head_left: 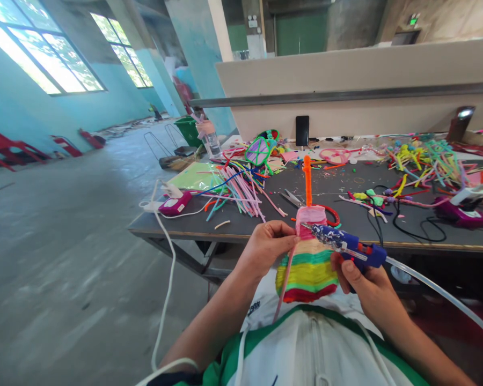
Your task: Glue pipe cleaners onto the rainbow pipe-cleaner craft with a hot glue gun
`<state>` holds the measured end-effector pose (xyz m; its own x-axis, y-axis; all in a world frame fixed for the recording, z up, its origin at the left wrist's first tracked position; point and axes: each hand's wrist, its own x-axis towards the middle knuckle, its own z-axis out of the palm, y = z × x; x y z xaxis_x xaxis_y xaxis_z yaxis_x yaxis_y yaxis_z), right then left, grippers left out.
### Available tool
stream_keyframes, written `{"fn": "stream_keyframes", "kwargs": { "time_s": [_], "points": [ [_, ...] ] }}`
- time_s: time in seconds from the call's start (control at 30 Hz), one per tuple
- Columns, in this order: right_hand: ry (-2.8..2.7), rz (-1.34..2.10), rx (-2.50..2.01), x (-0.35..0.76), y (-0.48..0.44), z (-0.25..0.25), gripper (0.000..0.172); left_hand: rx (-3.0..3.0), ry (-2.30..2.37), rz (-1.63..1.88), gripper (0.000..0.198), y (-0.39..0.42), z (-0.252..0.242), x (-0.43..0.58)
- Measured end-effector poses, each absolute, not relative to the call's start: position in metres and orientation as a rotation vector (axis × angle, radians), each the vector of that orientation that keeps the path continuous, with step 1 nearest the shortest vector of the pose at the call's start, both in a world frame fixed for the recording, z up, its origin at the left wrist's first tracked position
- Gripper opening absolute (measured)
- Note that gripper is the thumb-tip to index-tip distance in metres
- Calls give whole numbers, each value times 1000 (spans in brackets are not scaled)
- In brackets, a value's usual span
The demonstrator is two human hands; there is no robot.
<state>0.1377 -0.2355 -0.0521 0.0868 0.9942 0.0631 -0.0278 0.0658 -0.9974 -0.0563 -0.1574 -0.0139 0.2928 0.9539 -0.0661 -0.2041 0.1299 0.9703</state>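
Striped craft (309,272) (orange-necked) against left grip (268,245)

This was a craft workshop: pipe cleaners (241,190) and scissors (292,199) lay on a table (334,185) near a glue gun (360,252), above a concrete floor (104,214).

The table (189,225) has a flat, dark grey top. Left section: one purple box (176,203), located near a green plastic packet (189,176); a bundle of pipe cleaners (241,193) lies to the right. Centre: scissors (292,198). Rear: black phone (302,130), standing upright. Right section: black cord (418,231), second purple box (459,213) and a multicoloured heap (434,161).
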Motion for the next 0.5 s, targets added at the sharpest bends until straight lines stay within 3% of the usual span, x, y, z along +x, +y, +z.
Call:
{"fn": "stream_keyframes", "kwargs": {
  "time_s": [0.5],
  "points": [
    [-1364,1005,-1274,137,-235,-42,45,1135,901,1022,21,-155,-14,-58]
  ]
}}
